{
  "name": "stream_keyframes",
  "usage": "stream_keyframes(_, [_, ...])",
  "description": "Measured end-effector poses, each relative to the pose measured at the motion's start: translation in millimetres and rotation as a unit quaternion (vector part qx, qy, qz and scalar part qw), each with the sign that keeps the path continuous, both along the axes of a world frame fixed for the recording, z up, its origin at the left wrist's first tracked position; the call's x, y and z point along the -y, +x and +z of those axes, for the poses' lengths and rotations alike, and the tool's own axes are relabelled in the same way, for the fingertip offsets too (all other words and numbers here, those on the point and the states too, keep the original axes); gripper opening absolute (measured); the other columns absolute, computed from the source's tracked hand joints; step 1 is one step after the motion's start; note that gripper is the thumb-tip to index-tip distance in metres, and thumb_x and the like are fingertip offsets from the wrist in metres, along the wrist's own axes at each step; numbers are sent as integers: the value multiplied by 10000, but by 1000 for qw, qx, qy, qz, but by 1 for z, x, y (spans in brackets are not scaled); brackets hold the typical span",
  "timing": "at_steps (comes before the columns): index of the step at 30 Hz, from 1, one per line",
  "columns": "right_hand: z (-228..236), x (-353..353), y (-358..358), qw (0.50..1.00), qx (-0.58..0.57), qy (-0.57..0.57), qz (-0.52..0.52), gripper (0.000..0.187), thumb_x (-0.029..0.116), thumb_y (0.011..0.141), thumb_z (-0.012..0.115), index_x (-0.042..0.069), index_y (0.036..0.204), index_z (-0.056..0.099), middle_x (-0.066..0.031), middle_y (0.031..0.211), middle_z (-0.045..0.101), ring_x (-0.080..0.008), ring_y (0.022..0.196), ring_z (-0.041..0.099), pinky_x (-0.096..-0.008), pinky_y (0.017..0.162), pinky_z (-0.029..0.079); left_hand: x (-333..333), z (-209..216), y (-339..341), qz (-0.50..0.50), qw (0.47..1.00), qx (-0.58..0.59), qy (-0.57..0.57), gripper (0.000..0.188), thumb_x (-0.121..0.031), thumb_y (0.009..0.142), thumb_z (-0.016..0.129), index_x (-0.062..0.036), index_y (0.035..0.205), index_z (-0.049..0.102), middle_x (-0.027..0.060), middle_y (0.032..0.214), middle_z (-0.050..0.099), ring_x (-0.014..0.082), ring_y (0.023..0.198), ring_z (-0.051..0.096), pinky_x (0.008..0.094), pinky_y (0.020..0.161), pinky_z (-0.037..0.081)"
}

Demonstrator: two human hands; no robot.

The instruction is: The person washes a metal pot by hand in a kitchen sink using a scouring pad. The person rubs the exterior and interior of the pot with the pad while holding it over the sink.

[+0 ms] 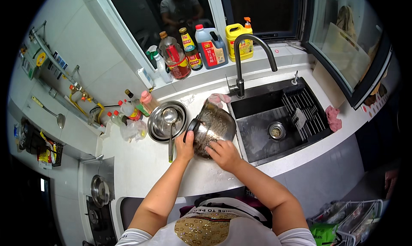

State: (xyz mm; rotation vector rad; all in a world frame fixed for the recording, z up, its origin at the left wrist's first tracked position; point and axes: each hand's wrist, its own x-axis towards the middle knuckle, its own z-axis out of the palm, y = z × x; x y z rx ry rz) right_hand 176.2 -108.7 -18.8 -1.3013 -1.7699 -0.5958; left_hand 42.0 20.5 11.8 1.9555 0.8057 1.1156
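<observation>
A stained stainless steel pot [219, 125] is tipped on its side on the white counter, left of the sink. My left hand [185, 148] is closed round its black side handle [193, 126]. Against the pot's near side, my right hand [225, 154] presses with bent fingers; whatever lies under the fingertips, if anything, is hidden. Left of the pot, a steel basin [153, 126] holds a ladle [170, 115], whose handle hangs over the near rim beside my left hand.
A black sink [257, 138] with a drying rack [302, 115] and dark faucet [240, 76] lies right. Several bottles line the sill, including a blue jug [210, 51]. Pink cloths [219, 99] lie by the sink. An open window [347, 53] juts in; a stove [95, 216] stands left.
</observation>
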Motion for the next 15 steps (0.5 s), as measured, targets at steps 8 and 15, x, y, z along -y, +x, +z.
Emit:
stream_keyframes(8, [4,-26,-9,996,-72,26,-43,231,98,753,582,61,970,651,-103,1030,616,-279,930,557,-387,769,460,2,6,-4,-5,1000,-10,17,635,-556,921,411,32,745,574,125,597,469,229,589,457,400,568,362])
stream_keyframes(15, [29,-32,9,986,-118,-14,-120,227,97,756,553,71,966,635,-89,995,610,-273,896,555,-410,730,434,1,2,-3,6,1000,0,9,663,-606,898,429,14,672,498,116,569,419,198,575,406,405,549,344])
